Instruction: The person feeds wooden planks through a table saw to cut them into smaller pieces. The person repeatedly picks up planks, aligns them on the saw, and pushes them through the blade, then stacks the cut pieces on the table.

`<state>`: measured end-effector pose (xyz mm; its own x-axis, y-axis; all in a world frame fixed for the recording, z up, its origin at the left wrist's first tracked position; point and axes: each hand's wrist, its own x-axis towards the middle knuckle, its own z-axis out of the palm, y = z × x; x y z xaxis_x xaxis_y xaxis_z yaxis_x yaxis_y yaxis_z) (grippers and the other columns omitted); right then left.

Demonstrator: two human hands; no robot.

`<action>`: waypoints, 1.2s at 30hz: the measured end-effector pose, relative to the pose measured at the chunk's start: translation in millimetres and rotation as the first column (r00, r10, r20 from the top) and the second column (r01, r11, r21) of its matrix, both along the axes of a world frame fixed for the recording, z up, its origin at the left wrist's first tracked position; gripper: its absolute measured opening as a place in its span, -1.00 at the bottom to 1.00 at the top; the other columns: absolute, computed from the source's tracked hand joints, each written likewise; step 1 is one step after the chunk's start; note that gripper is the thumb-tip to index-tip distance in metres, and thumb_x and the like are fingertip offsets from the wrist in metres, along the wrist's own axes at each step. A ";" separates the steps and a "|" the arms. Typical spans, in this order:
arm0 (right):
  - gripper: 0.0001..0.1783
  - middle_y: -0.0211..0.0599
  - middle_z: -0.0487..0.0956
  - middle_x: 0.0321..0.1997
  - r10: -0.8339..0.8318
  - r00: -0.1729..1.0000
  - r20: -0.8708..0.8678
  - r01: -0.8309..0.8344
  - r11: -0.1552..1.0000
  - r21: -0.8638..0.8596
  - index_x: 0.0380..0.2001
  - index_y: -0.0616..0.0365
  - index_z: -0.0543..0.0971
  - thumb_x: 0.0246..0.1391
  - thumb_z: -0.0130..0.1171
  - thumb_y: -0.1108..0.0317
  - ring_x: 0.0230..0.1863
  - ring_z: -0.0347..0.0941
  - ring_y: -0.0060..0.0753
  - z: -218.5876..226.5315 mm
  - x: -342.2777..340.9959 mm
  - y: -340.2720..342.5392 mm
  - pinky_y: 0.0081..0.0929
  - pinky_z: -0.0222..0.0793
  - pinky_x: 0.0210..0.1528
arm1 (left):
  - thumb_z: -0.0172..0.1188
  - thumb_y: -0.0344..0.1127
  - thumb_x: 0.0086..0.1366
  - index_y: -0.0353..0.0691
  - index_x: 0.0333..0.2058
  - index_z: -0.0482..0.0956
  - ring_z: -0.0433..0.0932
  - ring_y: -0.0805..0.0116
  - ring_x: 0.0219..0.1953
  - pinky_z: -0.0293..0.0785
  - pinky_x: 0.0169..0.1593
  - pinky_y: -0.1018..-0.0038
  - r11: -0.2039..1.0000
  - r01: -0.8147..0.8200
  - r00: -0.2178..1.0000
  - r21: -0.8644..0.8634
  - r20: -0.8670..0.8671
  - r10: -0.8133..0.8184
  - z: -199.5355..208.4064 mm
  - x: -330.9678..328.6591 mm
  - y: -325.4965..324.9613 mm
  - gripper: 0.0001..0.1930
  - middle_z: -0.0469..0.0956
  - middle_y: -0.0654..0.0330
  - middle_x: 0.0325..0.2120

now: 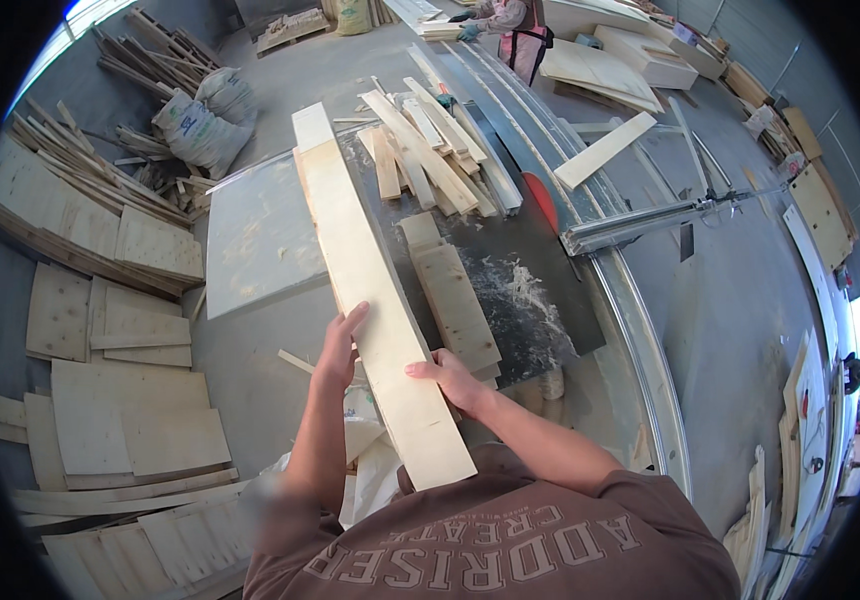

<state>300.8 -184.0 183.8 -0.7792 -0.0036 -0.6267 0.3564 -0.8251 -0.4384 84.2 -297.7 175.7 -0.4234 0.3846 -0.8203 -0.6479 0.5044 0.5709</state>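
Observation:
A long stack of pale plywood strips (368, 285) lies between my hands, its near end close to my chest and its far end out over the saw table. My left hand (341, 343) grips the left edge, thumb on top. From the right, my right hand (447, 380) closes on the opposite edge, also with its thumb on the upper face; the fingers beneath are hidden. Just right of the strips, a shorter stack of boards (452, 295) rests on the dark saw table (540, 345), beside scattered sawdust.
A loose pile of wood strips (425, 150) covers the table's far part. A red blade guard (540, 203) stands beside the sliding rail (640, 350), with a crossbar (640, 225) reaching right. Plywood sheets (140, 415) lie at left near filled sacks (205, 125). A co-worker (515, 30) stands far off.

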 end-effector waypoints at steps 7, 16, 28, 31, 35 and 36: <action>0.11 0.34 0.40 0.30 -0.005 0.988 0.151 -0.056 0.915 0.400 0.22 0.71 0.23 0.06 0.57 -0.10 0.35 0.43 0.00 -11.3 8.5 -25.9 -0.23 0.35 0.41 | 0.28 -0.15 0.49 -0.54 0.28 0.44 0.71 0.00 0.08 0.65 0.20 0.12 0.974 -0.146 0.989 0.171 0.037 0.142 2.9 26.2 -9.1 -0.40 0.64 -0.17 0.11; 0.12 0.22 0.46 0.26 0.069 0.987 0.142 -0.131 0.856 0.499 0.29 0.63 0.21 0.06 0.56 -0.08 0.35 0.42 -0.07 -2.1 16.9 -24.3 -0.27 0.34 0.42 | 0.19 -0.11 0.49 -0.44 0.29 0.46 0.71 -0.03 0.06 0.64 0.21 0.10 0.908 -0.299 0.954 0.295 0.121 0.275 -2.1 41.7 -29.5 -0.43 0.66 -0.13 0.08; 0.08 0.13 0.42 0.25 -0.077 0.997 -0.012 0.075 0.898 0.434 0.31 0.57 0.19 0.09 0.56 -0.04 0.33 0.40 -0.15 -8.1 24.0 -38.5 -0.28 0.33 0.41 | 0.17 -0.08 0.40 -0.49 0.36 0.38 0.69 -0.10 0.11 0.61 0.25 0.07 0.838 -0.379 0.925 0.393 0.163 0.342 38.6 62.5 -8.5 -0.29 0.63 -0.20 0.14; 0.06 0.13 0.42 0.23 -0.134 0.991 -0.022 0.131 0.904 0.408 0.30 0.55 0.22 0.09 0.54 -0.06 0.30 0.41 -0.16 9.8 24.9 -19.0 -0.29 0.34 0.39 | 0.14 -0.08 0.39 -0.46 0.38 0.36 0.68 -0.09 0.12 0.60 0.27 0.07 0.862 -0.305 0.952 0.405 0.153 0.265 54.1 57.3 19.6 -0.29 0.62 -0.19 0.16; -0.01 0.05 0.47 0.18 -0.231 0.973 -0.022 0.220 0.887 0.405 0.26 0.52 0.30 0.09 0.52 -0.06 0.22 0.47 -0.23 20.8 38.2 20.3 -0.34 0.41 0.30 | 0.17 -0.12 0.39 -0.43 0.37 0.38 0.68 -0.03 0.11 0.62 0.23 0.11 0.880 -0.238 0.970 0.411 0.143 0.195 58.6 66.2 71.9 -0.32 0.64 -0.15 0.12; -0.04 0.02 0.49 0.16 -0.261 0.965 -0.031 0.251 0.884 0.394 0.25 0.50 0.32 0.10 0.52 -0.05 0.19 0.48 -0.26 21.6 46.0 34.8 -0.35 0.43 0.27 | 0.18 -0.14 0.38 -0.42 0.35 0.39 0.68 -0.01 0.10 0.63 0.22 0.13 0.885 -0.222 0.974 0.410 0.137 0.181 51.2 70.2 87.6 -0.34 0.64 -0.14 0.10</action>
